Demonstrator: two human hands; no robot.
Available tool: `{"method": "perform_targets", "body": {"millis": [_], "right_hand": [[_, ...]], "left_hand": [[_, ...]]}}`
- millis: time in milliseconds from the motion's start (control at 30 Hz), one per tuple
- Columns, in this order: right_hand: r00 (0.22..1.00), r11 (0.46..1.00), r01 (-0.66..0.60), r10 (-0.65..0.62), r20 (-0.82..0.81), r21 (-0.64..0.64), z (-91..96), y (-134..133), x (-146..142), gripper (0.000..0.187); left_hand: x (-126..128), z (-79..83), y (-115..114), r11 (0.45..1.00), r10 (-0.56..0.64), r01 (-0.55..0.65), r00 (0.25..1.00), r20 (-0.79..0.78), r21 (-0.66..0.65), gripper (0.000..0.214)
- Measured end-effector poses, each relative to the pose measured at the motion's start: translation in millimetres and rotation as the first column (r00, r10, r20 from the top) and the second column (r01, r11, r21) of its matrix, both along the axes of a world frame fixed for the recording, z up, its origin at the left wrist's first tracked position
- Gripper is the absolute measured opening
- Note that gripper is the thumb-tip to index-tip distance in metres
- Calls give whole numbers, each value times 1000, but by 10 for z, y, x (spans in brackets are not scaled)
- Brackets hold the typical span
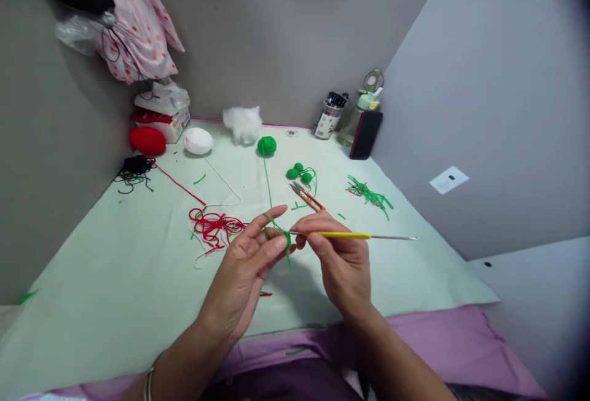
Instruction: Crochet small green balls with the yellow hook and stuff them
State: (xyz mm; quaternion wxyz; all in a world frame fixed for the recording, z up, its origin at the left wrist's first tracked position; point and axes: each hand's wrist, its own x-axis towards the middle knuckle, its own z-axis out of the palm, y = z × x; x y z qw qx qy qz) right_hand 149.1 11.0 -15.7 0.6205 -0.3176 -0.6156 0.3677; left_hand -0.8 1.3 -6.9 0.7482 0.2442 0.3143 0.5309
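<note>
My left hand [258, 250] pinches a small green crochet piece [288, 242] between thumb and fingers. Green yarn loops over its raised index finger and runs back to a green yarn ball [267, 146]. In my right hand [343, 259] is a crochet hook [350, 235] with a yellow grip, held nearly level. Its left tip meets the green piece, partly hidden by fingers; the other hooked end points right. Just behind my right hand lie orange-handled thread snips [308, 197]. Beyond them sit several small green crocheted balls [299, 173] with a loose tail.
Tangled red yarn [214, 226] lies left of my hands, black yarn [136, 170] farther left. Red [147, 141] and white [198, 141] yarn balls, stuffing [243, 124], a pen holder [330, 117], a bottle [357, 119] and a phone [366, 135] line the back. Green scraps [370, 194] lie right.
</note>
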Motion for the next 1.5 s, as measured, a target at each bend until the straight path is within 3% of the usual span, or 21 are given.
{"method": "perform_targets", "body": {"millis": [233,500,633,733,867,933,1100,1300,1500], "right_hand": [[987,1000,-6,1,-161,-26,-81,-27,14,16],[950,978,-34,-33,-310,-206,-63,-2,34,10],[938,966,-87,-2,-346,-242,-31,-2,52,11],[969,980,-115,75,-235,-161,-14,-13,30,12],[999,1000,9,-9,-36,5,-18,-13,2,15],[997,999,-6,4,-73,-32,-30,1,17,15],[960,965,-191,145,-239,-182,-14,19,93,17],[998,999,-34,33,47,24,68,-96,72,19],[999,998,-52,53,-10,34,48,-55,-2,18]], "left_hand": [[-20,-8,0,999,-13,15,999,38,-47,57],[-38,24,42,990,-29,53,982,185,-128,35],[-35,1,48,993,-41,59,984,171,-106,33],[-6,-21,22,1000,-14,14,999,32,-5,39],[15,-19,-14,996,15,-7,995,-94,83,44],[5,-9,-15,996,-42,48,996,-81,74,47],[-53,5,28,994,-100,103,993,-67,46,46],[-96,21,41,997,-22,33,988,-154,69,44],[-54,-3,6,995,-68,74,993,-92,68,42]]}}
